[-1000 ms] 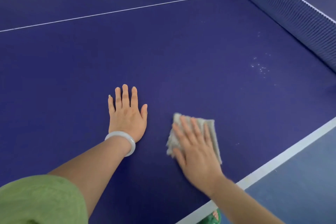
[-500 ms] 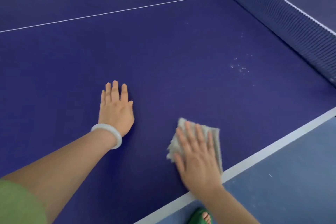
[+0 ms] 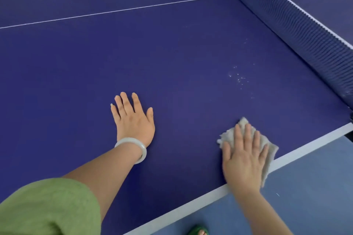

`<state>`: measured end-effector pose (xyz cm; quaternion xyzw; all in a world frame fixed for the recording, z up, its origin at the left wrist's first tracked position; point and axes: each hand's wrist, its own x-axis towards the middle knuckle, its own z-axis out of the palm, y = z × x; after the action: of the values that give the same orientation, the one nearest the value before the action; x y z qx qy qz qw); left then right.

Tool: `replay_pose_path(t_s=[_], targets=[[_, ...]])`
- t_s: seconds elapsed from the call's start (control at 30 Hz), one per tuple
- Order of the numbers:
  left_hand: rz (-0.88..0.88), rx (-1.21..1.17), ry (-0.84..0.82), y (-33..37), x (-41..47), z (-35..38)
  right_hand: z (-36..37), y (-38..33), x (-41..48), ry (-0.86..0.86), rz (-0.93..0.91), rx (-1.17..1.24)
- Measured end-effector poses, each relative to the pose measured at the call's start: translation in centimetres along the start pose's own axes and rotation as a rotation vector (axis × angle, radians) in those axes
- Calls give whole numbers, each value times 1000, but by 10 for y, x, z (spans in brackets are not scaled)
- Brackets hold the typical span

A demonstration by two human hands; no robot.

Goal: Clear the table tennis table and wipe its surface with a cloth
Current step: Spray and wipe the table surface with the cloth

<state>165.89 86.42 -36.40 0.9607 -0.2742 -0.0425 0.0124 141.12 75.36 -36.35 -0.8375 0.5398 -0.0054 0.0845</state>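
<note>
Nearly off the bench (image 3: 172,53) edge at lower right, the cloth (image 3: 272,149) under the flat right hand (image 3: 244,160) could drop, leaving specks (image 3: 238,78) above unwiped; left hand (image 3: 133,120) rests spread.

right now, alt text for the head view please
A right hand presses a grey cloth flat near the white edge of a blue table. The left hand, wearing a bangle, rests flat to its left; specks lie near the net.
</note>
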Motion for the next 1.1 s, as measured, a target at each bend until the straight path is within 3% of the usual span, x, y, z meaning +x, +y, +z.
replay_pose_path(t_s=[0.07,0.17,0.27,0.33,0.47,0.5,0.57,0.67,0.73,0.8,0.87,1.0,1.07,1.1], targets=[[-10,-5,-2,0,1,1,3,-30,-29,20,-227,5],[-21,-11,0,0,0,1,8,-45,-75,-38,-746,-35],[-27,-12,7,0,1,1,3,-11,-65,-52,-949,-69],[-25,-16,11,1,1,1,1,20,-38,-39,-837,-95],[-32,-31,21,1,-1,2,-2,42,12,15,-158,-8],[-33,-31,23,1,-1,1,0,30,13,23,-71,8],[-32,-22,27,1,-1,2,3,-5,-1,34,-169,22],[-34,-26,28,1,0,2,8,-43,-46,-43,-672,-5],[-34,-38,34,1,-1,2,4,-35,-52,-65,-908,-39],[-38,-39,32,1,0,2,0,-4,-26,-57,-973,-64],[-41,-38,33,1,1,3,-3,37,11,-37,-839,-107],[-45,-56,31,1,0,2,-19,84,61,-56,-227,28],[-43,-63,33,1,0,2,-17,62,62,-48,-111,54],[-43,-61,34,1,0,2,-14,44,57,-31,-153,38]])
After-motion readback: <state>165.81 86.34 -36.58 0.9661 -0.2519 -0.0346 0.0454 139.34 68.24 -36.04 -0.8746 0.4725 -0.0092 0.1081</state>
